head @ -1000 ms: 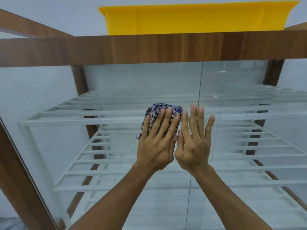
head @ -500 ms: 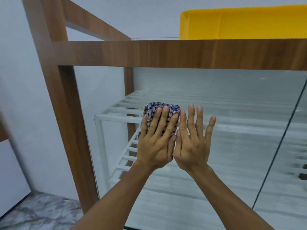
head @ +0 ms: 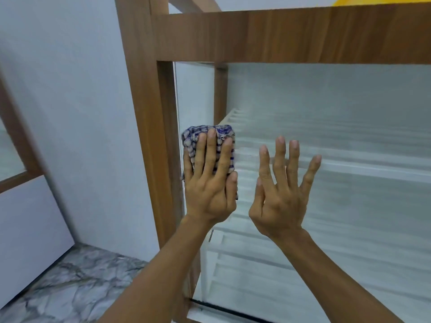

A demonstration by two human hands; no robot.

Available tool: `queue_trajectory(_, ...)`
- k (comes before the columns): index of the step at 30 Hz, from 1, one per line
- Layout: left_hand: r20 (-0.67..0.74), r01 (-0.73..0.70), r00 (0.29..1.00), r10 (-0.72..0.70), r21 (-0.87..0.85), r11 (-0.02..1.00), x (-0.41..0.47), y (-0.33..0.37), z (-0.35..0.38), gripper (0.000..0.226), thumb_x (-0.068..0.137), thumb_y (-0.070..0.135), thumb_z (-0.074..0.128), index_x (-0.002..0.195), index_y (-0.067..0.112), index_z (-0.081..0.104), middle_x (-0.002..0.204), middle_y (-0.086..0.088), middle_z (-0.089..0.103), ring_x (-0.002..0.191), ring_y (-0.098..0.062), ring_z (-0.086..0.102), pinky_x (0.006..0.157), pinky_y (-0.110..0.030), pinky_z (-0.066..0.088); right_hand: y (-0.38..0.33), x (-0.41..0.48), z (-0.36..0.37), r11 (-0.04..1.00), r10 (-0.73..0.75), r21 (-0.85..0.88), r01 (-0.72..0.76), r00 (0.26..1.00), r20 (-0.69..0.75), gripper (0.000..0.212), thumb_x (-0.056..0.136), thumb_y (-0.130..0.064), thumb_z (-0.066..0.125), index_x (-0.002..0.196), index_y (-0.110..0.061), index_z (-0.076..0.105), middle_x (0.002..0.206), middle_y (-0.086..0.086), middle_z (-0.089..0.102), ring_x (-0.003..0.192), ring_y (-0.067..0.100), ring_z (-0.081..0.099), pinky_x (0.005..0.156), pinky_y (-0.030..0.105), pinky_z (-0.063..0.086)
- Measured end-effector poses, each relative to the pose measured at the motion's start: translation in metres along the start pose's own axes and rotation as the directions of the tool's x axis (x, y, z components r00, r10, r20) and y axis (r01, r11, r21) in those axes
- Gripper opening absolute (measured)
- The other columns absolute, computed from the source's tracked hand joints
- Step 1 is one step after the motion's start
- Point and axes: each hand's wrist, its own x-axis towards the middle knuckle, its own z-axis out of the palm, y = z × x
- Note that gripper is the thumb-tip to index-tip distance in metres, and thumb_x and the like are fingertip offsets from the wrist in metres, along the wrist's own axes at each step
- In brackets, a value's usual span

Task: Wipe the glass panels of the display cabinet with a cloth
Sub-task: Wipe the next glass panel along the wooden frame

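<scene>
A wood-framed display cabinet (head: 149,127) with a glass front panel (head: 338,108) fills the right of the view. My left hand (head: 210,183) presses a folded blue-and-white checked cloth (head: 219,134) flat against the glass, right beside the left wooden post. Its fingers lie straight over the cloth. To the right of it, my right hand (head: 282,192) is spread flat at the glass with fingers apart and holds nothing; a gap separates the two hands.
White slatted shelves (head: 349,169) show behind the glass. A yellow tub corner (head: 345,0) sits on the cabinet top. A white wall (head: 70,89) and a grey marble floor (head: 70,283) lie to the left of the cabinet.
Both hands and the cloth have slid left along the glass to the left post. The hands, earlier touching side by side, are now apart.
</scene>
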Motion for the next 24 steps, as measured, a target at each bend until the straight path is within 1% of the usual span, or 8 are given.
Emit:
queue_trajectory(3,-0.022,0.091,0.996,-0.091,-0.015,0.996,-0.019,-0.010,-0.002,0.061,0.108,0.034,0.027,0.165,0.021,0.007,0.167,-0.014,0.017,0.160,-0.026,0.006,0.128,-0.053,0.006,-0.001,-0.002,0.001,1.000,-0.025,0.010,0.025,1.000,-0.001,0.055,0.097,-0.013,0.043,0.152,-0.005,0.042,0.162,0.017,0.025,0.155,0.031,0.011,0.123,0.066,0.002)
queue_trajectory(6,0.014,0.155,0.988,-0.154,-0.031,0.988,-0.027,0.012,0.004,0.062,0.109,0.035,0.025,0.165,0.023,0.003,0.170,-0.012,0.006,0.160,-0.027,0.002,0.128,-0.055,0.005,0.000,-0.003,0.001,0.999,-0.046,0.012,0.046,0.999,0.007,0.052,0.100,-0.016,0.041,0.150,-0.005,0.045,0.161,0.018,0.027,0.155,0.031,0.013,0.123,0.064,0.003)
queue_trajectory(9,0.081,-0.088,0.993,0.090,-0.029,0.996,-0.019,0.027,0.010,0.063,0.110,0.037,0.027,0.165,0.025,0.000,0.173,-0.003,-0.005,0.160,-0.025,0.001,0.128,-0.054,0.006,0.002,-0.002,-0.003,0.998,-0.047,0.038,0.047,0.999,-0.010,0.051,0.101,-0.016,0.038,0.149,-0.003,0.045,0.160,0.017,0.029,0.155,0.029,0.015,0.125,0.059,0.004)
queue_trajectory(11,0.074,-0.151,0.986,0.153,-0.025,0.988,-0.014,0.025,0.009,0.064,0.109,0.037,0.029,0.165,0.025,0.002,0.173,-0.002,-0.004,0.160,-0.024,0.003,0.128,-0.053,0.007,0.007,-0.006,-0.008,0.998,-0.044,0.055,0.044,0.999,-0.013,0.050,0.101,-0.014,0.039,0.149,-0.003,0.046,0.160,0.017,0.031,0.155,0.029,0.017,0.126,0.057,0.007)
queue_trajectory(16,-0.035,0.138,0.990,-0.138,-0.007,0.990,-0.024,0.043,0.015,0.060,0.108,0.034,0.028,0.163,0.018,0.011,0.169,-0.012,0.011,0.160,-0.028,0.005,0.128,-0.056,0.006,0.043,-0.022,-0.024,0.999,-0.041,0.019,0.041,0.999,-0.006,0.054,0.099,-0.016,0.051,0.152,-0.010,0.044,0.162,0.017,0.026,0.155,0.032,0.016,0.126,0.057,0.007)
queue_trajectory(18,-0.004,0.072,0.997,-0.072,-0.005,0.997,-0.021,0.071,0.022,0.059,0.108,0.033,0.028,0.161,0.012,0.017,0.168,-0.015,0.014,0.159,-0.028,0.006,0.127,-0.058,0.009,0.052,-0.025,-0.030,0.998,-0.054,0.012,0.054,0.999,-0.005,0.051,0.102,-0.019,0.045,0.153,-0.009,0.043,0.163,0.017,0.025,0.155,0.032,0.017,0.126,0.057,0.007)
queue_trajectory(22,0.094,-0.216,0.972,0.216,-0.015,0.976,-0.032,0.078,0.022,0.057,0.108,0.033,0.031,0.162,0.014,0.023,0.170,-0.014,0.016,0.160,-0.028,0.010,0.129,-0.054,0.008,0.069,-0.032,-0.037,0.997,-0.059,-0.058,0.058,0.998,-0.015,0.051,0.104,-0.021,0.037,0.154,-0.009,0.040,0.164,0.019,0.024,0.155,0.035,0.018,0.126,0.059,0.006)
queue_trajectory(24,0.086,-0.217,0.973,0.215,0.017,0.976,-0.036,0.054,0.016,0.058,0.108,0.033,0.032,0.162,0.013,0.025,0.171,-0.014,0.017,0.160,-0.029,0.011,0.129,-0.051,0.006,0.076,-0.035,-0.039,0.996,-0.045,-0.084,0.042,0.998,-0.045,0.053,0.104,-0.020,0.040,0.155,-0.009,0.038,0.165,0.020,0.023,0.156,0.036,0.017,0.126,0.060,0.006)
